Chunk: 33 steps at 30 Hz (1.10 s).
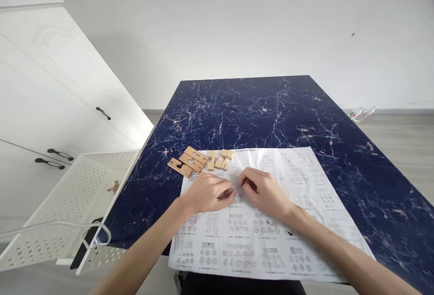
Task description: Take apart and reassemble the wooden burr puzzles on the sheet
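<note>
A large printed sheet (285, 250) with rows of small diagrams lies on the table under both hands. My left hand (212, 192) rests on its left part, fingers curled in, with nothing visible in them. A short gap away, my right hand (262, 191) lies on the sheet with its fingers bent inward; I see nothing held there either. Just beyond my left hand, flat wooden pieces with cut-outs (191, 161) lie overlapping, some marked with numbers. Beside them sit several small notched wooden blocks (221, 161), at the sheet's upper left edge.
The dark blue marbled table (237, 110) extends toward a white wall (237, 24). On the left stand a white cabinet (68, 82) and a white perforated basket (50, 209) with a small wooden piece (113, 187) inside. A white cable (61, 225) crosses the basket.
</note>
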### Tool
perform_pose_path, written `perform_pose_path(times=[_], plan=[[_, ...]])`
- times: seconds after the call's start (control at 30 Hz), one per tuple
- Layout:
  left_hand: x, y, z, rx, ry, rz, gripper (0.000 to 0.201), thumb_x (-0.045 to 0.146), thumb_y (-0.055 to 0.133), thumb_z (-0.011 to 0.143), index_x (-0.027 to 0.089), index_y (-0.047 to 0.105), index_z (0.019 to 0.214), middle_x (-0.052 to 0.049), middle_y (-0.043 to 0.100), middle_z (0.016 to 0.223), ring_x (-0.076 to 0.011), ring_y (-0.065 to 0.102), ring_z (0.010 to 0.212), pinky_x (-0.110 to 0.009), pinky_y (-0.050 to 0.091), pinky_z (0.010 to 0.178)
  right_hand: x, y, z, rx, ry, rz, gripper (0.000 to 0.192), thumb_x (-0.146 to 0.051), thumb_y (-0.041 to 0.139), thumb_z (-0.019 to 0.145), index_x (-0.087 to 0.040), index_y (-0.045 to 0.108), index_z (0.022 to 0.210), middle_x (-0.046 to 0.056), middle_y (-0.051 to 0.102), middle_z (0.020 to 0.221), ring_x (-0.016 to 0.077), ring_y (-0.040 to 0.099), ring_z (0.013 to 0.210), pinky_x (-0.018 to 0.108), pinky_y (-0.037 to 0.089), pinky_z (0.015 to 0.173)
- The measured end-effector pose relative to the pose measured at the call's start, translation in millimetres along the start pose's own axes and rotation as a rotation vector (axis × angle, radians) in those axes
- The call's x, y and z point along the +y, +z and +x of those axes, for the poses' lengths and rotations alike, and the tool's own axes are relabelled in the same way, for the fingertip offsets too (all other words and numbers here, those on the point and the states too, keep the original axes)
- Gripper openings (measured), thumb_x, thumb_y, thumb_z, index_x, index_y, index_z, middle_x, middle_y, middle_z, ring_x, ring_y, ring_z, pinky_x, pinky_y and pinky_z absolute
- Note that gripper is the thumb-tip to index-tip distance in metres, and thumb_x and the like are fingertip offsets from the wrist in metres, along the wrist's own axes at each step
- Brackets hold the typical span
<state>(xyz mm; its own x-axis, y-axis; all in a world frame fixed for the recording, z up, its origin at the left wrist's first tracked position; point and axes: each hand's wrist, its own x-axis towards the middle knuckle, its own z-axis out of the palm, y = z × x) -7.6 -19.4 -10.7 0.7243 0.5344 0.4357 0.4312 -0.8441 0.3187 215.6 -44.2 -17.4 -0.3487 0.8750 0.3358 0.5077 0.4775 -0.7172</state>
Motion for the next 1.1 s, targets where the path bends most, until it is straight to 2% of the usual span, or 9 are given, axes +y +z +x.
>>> perform_pose_path(times=[0.13,0.27,0.77,1.1], plan=[[-0.5,1.0,0.0,0.006,-0.003,-0.007,0.032,0.018,0.062,0.093,0.021,0.049,0.064,0.006,0.057,0.053,-0.0111,0.049,0.045,-0.029,0.035,0.049,-0.5,4.5,-4.0,-0.1,-0.147,-0.067,0.025,-0.004,0.045,0.092,-0.021,0.06,0.081,0.0,0.067,0.074,0.0138,0.055,0.059,0.028,0.039,0.057],[-0.9,1.6,-0.6,0.009,-0.003,-0.009,0.03,0.017,0.063,0.091,0.022,0.049,0.065,0.005,0.057,0.054,-0.0115,0.048,0.046,-0.03,0.034,0.049,-1.1,7.4,-6.1,-0.11,-0.216,-0.104,0.027,-0.005,0.043,0.096,-0.021,0.06,0.082,0.001,0.065,0.075,0.014,0.055,0.06,0.028,0.037,0.057],[-2.1,2.0,-1.5,-0.008,-0.015,-0.011,0.029,0.016,0.064,0.089,0.022,0.049,0.064,0.006,0.057,0.054,-0.0114,0.048,0.047,-0.03,0.036,0.05,0.3,7.5,-5.9,-0.12,-0.212,-0.104,0.027,-0.004,0.043,0.097,-0.021,0.058,0.083,0.0,0.065,0.076,0.0132,0.054,0.06,0.028,0.036,0.059],[-1.0,0.3,-0.8,-0.016,-0.013,-0.009,0.032,0.017,0.063,0.091,0.021,0.047,0.063,0.006,0.055,0.054,-0.0107,0.045,0.046,-0.03,0.033,0.048,1.3,9.4,-6.3,-0.119,-0.206,-0.113,0.027,-0.004,0.044,0.096,-0.021,0.059,0.083,-0.001,0.065,0.075,0.0131,0.053,0.06,0.027,0.036,0.058]])
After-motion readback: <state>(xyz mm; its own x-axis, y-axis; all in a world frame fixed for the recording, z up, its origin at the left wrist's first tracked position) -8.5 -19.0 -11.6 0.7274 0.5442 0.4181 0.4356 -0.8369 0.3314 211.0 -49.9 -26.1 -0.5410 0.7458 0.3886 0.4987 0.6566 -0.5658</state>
